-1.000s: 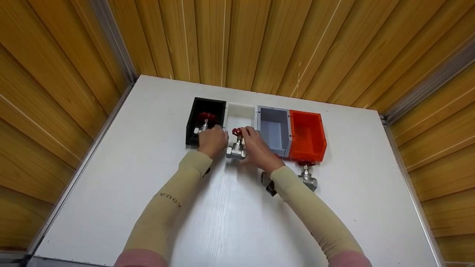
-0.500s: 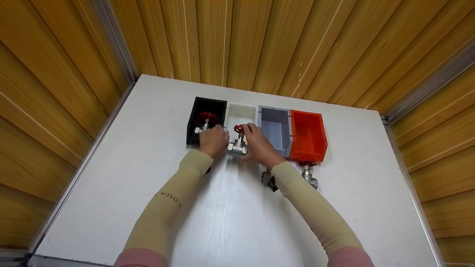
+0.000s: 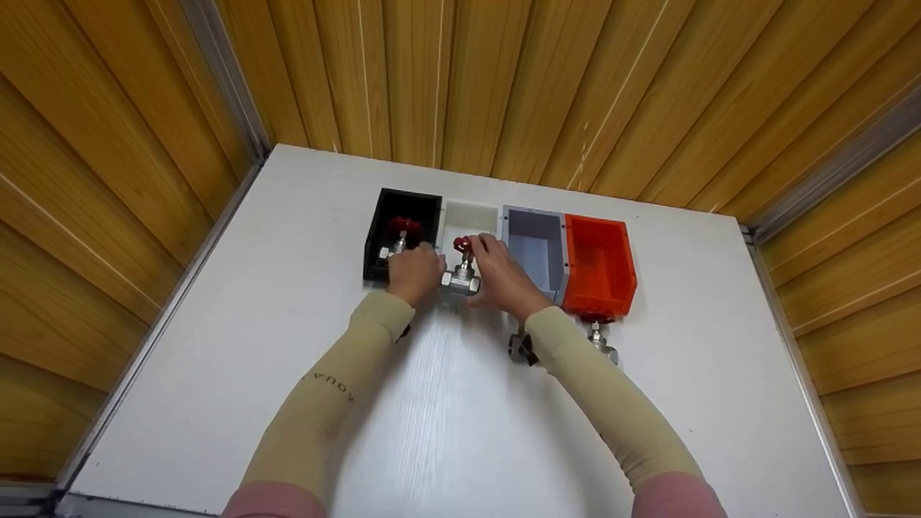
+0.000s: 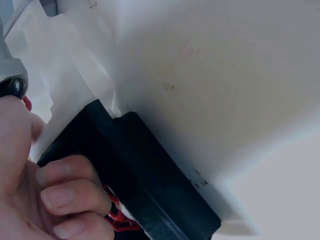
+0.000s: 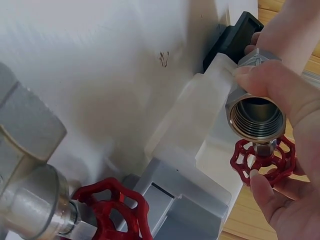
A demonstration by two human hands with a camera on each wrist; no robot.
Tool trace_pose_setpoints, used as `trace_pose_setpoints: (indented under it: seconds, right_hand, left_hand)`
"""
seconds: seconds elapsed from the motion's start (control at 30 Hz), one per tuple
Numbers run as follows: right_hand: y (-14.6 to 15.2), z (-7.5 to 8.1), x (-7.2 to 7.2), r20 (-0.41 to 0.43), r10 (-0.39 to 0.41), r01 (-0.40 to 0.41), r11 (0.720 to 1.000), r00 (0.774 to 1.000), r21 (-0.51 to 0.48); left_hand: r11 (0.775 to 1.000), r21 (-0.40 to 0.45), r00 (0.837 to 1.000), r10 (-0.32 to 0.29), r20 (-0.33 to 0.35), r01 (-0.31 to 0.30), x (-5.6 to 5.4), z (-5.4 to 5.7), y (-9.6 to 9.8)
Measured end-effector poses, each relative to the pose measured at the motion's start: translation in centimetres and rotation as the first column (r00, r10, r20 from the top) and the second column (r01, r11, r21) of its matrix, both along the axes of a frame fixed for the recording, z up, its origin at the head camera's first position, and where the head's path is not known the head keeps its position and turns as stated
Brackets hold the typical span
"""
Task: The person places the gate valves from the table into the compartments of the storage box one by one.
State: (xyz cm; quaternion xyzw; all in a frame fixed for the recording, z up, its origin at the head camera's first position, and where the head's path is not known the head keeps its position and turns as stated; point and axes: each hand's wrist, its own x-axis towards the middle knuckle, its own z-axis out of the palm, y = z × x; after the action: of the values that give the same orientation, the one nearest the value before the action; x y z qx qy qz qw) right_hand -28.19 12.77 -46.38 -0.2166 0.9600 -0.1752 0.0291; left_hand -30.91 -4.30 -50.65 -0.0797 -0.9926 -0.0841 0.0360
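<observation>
My right hand [image 3: 504, 280] holds a gate valve [image 3: 463, 278] with a red handwheel over the front of the white bin [image 3: 471, 208]. In the right wrist view the thumb lies along the valve's metal body [image 5: 256, 112], fingertips touch the handwheel [image 5: 265, 162], and the threaded opening faces the camera. My left hand [image 3: 416, 273] grips the black bin [image 3: 411, 194] at its front right corner, beside the white bin. Its curled fingers [image 4: 75, 195] show against the black wall in the left wrist view. A second red-wheeled valve [image 3: 400, 241] lies inside the black bin.
A grey bin [image 3: 534, 252] and an orange bin [image 3: 601, 252] continue the row to the right. In front of them on the white table [image 3: 446, 432] lie a valve [image 3: 597, 337] and another metal fitting [image 3: 516, 347], partly hidden by the right forearm. Wood-patterned walls [image 3: 475, 86] surround the table.
My right hand has carried the valve slightly farther forward, toward the white bin. The left hand stays at the black bin's corner.
</observation>
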Motion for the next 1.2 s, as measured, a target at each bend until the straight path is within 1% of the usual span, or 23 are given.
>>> trace_pose_setpoints:
  seconds: [0.2,0.47,0.53,0.63,0.77,0.83,1.0,1.1,1.2]
  right_hand:
    - [0.0,0.1,-0.4,-0.011,0.0,0.0,1.0,1.0,-0.01]
    - [0.2,0.3,-0.8,-0.02,0.003,-0.003,1.0,1.0,0.013]
    - [0.2,0.3,-0.9,-0.017,-0.002,0.003,1.0,1.0,0.018]
    - [0.1,0.4,-1.2,-0.033,-0.006,0.006,1.0,0.999,0.022]
    - [0.0,0.4,-1.5,-0.051,-0.01,0.011,1.0,0.999,0.024]
    - [0.1,0.4,-1.6,-0.044,-0.016,0.018,0.999,0.999,0.03]
    - [0.2,0.5,-1.9,-0.017,-0.031,0.032,0.999,0.999,0.038]
    - [0.3,0.7,-2.1,-0.001,-0.043,0.043,0.998,0.999,0.034]
    - [0.4,0.7,-2.3,0.02,-0.056,0.055,0.998,0.998,0.03]
  left_hand:
    - [1.0,0.004,1.0,-0.002,0.022,0.001,0.0,0.1,0.0]
    - [1.0,0.001,0.999,0.002,0.035,-0.002,0.0,0.1,0.1]
    - [1.0,-0.005,0.999,0.004,0.05,-0.004,-0.1,0.1,0.1]
    - [1.0,-0.022,1.0,0.002,0.027,-0.002,-0.1,0.0,0.0]
    - [0.999,-0.039,1.0,0.002,0.031,0.0,0.0,0.1,0.0]
    - [1.0,-0.031,0.998,0.004,0.064,-0.003,0.0,0.2,0.0]
    - [1.0,-0.013,0.995,0.001,0.104,0.001,-0.1,0.3,-0.1]
    - [0.999,-0.034,0.994,-0.003,0.112,0.007,-0.1,0.4,-0.2]
    - [0.999,-0.052,0.995,-0.008,0.104,0.013,0.0,0.4,-0.2]
